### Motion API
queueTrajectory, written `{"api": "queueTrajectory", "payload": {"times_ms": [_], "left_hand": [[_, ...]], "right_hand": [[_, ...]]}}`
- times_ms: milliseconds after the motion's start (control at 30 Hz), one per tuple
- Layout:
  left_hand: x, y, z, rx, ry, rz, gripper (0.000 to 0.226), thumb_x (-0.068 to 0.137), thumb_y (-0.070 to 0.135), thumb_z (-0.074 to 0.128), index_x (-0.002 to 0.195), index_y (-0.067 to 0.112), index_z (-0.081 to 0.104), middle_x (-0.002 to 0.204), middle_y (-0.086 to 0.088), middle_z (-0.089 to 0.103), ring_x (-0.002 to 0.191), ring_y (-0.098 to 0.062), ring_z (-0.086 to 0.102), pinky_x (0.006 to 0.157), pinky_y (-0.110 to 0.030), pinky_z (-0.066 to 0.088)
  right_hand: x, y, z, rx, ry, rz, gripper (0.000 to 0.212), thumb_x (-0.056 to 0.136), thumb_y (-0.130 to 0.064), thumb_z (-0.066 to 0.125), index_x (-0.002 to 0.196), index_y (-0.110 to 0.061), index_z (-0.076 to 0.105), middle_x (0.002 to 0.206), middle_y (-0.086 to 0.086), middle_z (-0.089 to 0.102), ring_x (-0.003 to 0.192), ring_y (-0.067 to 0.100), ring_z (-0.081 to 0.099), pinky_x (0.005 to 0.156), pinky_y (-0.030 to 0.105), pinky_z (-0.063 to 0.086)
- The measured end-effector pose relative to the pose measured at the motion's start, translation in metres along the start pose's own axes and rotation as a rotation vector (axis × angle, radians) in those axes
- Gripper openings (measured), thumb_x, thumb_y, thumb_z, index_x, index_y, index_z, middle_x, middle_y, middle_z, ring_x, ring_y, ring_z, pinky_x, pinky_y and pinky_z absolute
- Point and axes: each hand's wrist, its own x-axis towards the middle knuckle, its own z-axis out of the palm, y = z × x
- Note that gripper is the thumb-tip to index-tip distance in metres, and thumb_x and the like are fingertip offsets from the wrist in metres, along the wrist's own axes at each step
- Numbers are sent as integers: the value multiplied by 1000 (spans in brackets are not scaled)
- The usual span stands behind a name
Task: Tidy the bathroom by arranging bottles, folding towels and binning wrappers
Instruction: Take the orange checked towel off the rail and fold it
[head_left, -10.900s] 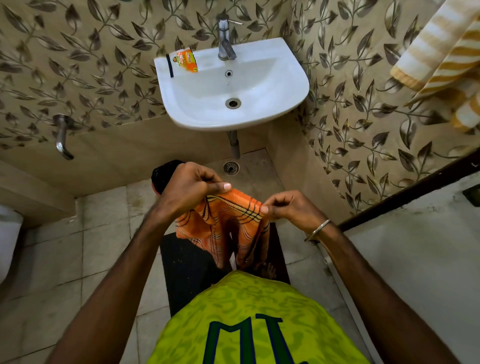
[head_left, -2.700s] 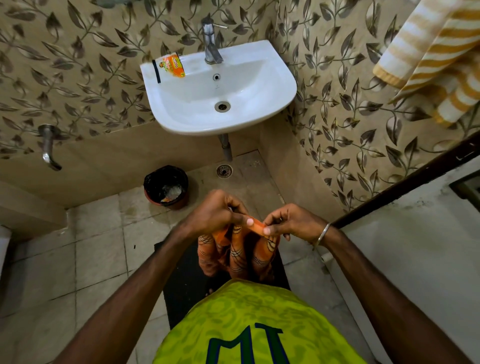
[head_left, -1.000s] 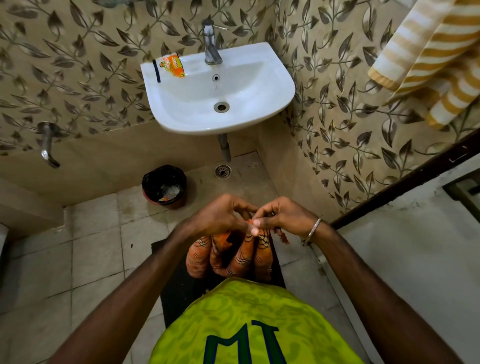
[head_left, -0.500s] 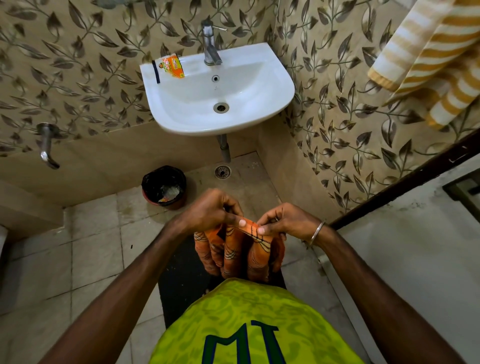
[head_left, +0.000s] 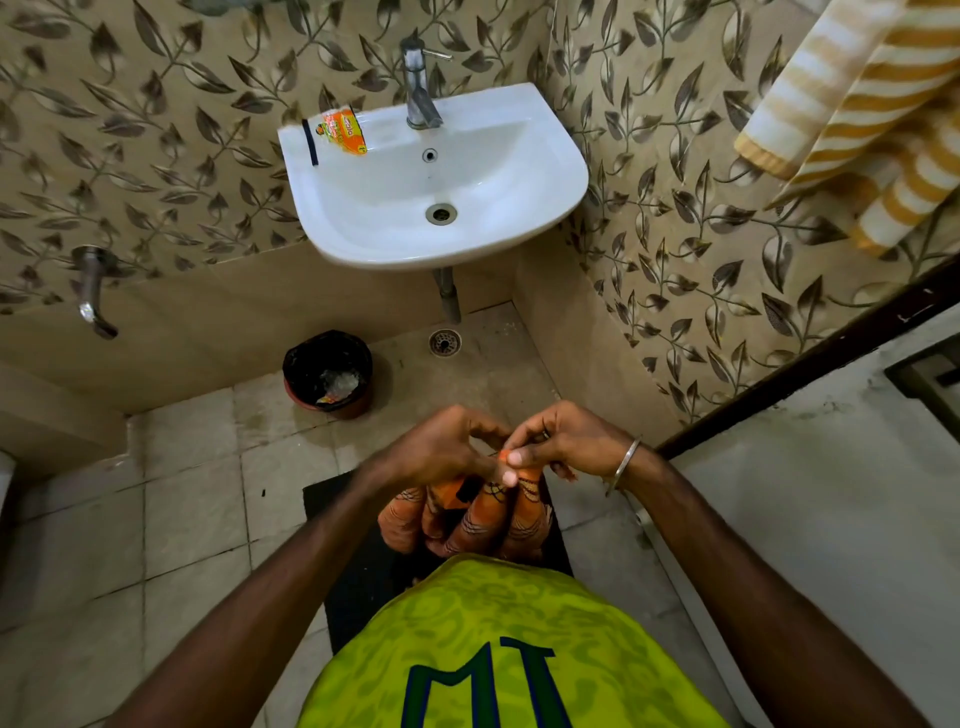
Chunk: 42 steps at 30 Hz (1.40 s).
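Observation:
A small orange towel (head_left: 467, 519) with dark line patterns hangs bunched in folds in front of my body. My left hand (head_left: 441, 452) and my right hand (head_left: 561, 441) pinch its top edge together, fingertips touching. An orange wrapper (head_left: 344, 132) lies on the back left rim of the white sink (head_left: 545, 171), beside a thin black strip (head_left: 310, 143). A yellow and white striped towel (head_left: 857, 104) hangs at the upper right. A black-lined bin (head_left: 328, 373) with some wrappers inside stands on the floor under the sink.
A chrome tap (head_left: 418, 83) stands at the back of the sink. A wall tap (head_left: 93, 291) juts out at the left. A floor drain (head_left: 445, 342) lies beside the bin. A black mat (head_left: 343, 545) is underfoot. A dark door frame (head_left: 810, 353) runs along the right.
My hands have come together again, closing the gap they held half a second ago. The orange towel's top edge is gathered and the cloth hangs in tighter folds.

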Motion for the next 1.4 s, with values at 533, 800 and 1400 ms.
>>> {"api": "queueTrajectory", "payload": {"times_ms": [533, 800, 1400], "left_hand": [[-16, -7, -28, -16, 168, -44, 10, 80, 23, 80, 86, 15, 77, 88, 0, 76, 85, -15, 73, 85, -49, 59], [-18, -6, -26, -64, 94, -67, 48, 78, 23, 81, 124, 24, 67, 130, 8, 66, 117, -6, 63, 101, -39, 53], [-10, -8, -28, 0, 148, -20, 8, 85, 19, 77, 89, 12, 78, 88, -1, 77, 86, -16, 72, 86, -51, 58]], "right_hand": [[-5, 18, -12, 50, -18, 67, 22, 84, -28, 80, 100, -13, 79, 87, 9, 77, 67, 34, 61, 57, 37, 48], [-4, 5, -9, 44, 8, 15, 8, 86, -23, 78, 93, -19, 80, 91, 8, 76, 65, 6, 59, 55, 27, 42], [-7, 5, -11, -16, -2, 71, 15, 84, -16, 79, 99, -13, 79, 92, 7, 77, 71, 9, 65, 54, 28, 43]]}}
